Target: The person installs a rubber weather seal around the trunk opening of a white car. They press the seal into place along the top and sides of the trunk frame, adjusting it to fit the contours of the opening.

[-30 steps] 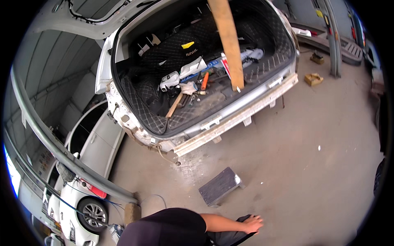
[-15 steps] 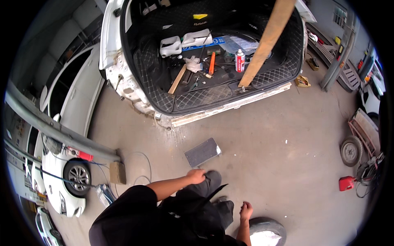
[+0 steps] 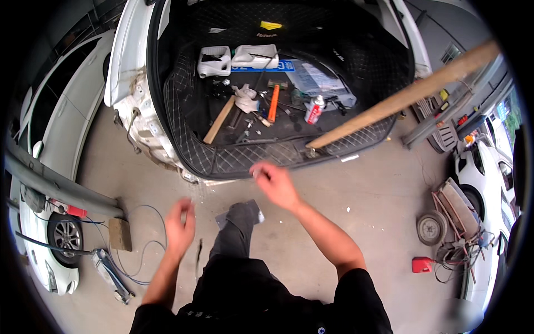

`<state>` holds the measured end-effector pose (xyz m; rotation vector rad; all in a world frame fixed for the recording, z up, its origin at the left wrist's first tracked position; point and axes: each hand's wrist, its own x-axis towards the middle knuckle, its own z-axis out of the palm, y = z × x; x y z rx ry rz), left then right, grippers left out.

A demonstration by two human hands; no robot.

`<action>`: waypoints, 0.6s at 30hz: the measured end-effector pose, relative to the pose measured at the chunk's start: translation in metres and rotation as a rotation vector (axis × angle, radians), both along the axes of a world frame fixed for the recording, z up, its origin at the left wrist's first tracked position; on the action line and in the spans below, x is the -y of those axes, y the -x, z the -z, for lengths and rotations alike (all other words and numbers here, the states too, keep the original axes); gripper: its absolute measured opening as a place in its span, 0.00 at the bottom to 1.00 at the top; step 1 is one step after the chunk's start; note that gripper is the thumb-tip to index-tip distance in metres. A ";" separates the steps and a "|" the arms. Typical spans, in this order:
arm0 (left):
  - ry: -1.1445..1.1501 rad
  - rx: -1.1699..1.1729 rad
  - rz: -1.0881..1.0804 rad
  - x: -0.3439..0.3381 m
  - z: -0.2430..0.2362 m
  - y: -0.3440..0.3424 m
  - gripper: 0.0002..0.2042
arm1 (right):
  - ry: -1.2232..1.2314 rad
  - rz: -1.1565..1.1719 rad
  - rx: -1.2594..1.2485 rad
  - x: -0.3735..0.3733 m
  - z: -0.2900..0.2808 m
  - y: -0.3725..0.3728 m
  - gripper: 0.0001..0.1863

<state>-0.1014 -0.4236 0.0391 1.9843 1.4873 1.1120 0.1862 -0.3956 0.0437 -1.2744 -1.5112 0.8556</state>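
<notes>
My left hand (image 3: 181,222) is raised in the air left of my leg, holding nothing visible, its loosely bent fingers apart and slightly blurred. In front of the boot sill, my right hand (image 3: 276,186) is lifted with its fingers partly curled and a gap by the thumb. A long wooden board (image 3: 400,100) slants up right from the boot's rear edge. Inside the open boot (image 3: 250,158) lie a hammer (image 3: 273,104) with an orange handle, a spray can (image 3: 315,110), white gloves (image 3: 246,99), a short wood strip (image 3: 219,119) and cut white jugs (image 3: 255,55).
My leg partly covers a dark flat block (image 3: 253,214) on the floor. To the left are a lift post (image 3: 61,183), a floor jack (image 3: 111,275), a hose (image 3: 139,209) and a white car (image 3: 72,106). A red canister (image 3: 421,264) and a cart (image 3: 456,209) stand at the right.
I have moved closer to the boot, and the view has shifted. My right hand has risen from low right to before the sill. My left hand now hangs further left, away from my leg.
</notes>
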 end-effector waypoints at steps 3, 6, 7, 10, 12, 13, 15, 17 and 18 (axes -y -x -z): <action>-0.304 -0.016 0.167 -0.139 -0.094 -0.044 0.09 | -0.088 0.108 -0.293 -0.105 -0.037 -0.013 0.07; -0.444 0.167 0.144 -0.236 -0.209 -0.063 0.10 | -0.058 0.181 -0.438 -0.198 -0.112 -0.041 0.09; -0.484 0.241 0.121 -0.264 -0.233 -0.065 0.11 | -0.095 0.213 -0.459 -0.224 -0.142 -0.047 0.09; -0.547 0.300 0.132 -0.322 -0.279 -0.083 0.10 | -0.207 0.263 -0.459 -0.279 -0.209 -0.072 0.11; -0.808 -0.034 0.137 -0.364 -0.312 -0.093 0.11 | -0.119 0.341 -0.346 -0.298 -0.245 -0.092 0.10; -0.878 -0.065 0.047 -0.407 -0.327 -0.095 0.12 | -0.037 0.443 -0.135 -0.301 -0.276 -0.099 0.09; -0.852 0.003 -0.054 -0.470 -0.337 -0.100 0.12 | -0.273 0.559 0.177 -0.330 -0.323 -0.138 0.09; -0.786 0.125 0.006 -0.498 -0.343 -0.126 0.13 | -0.493 0.676 0.350 -0.356 -0.366 -0.174 0.10; -0.872 0.089 0.022 -0.507 -0.341 -0.137 0.13 | -0.489 0.673 0.408 -0.371 -0.382 -0.175 0.10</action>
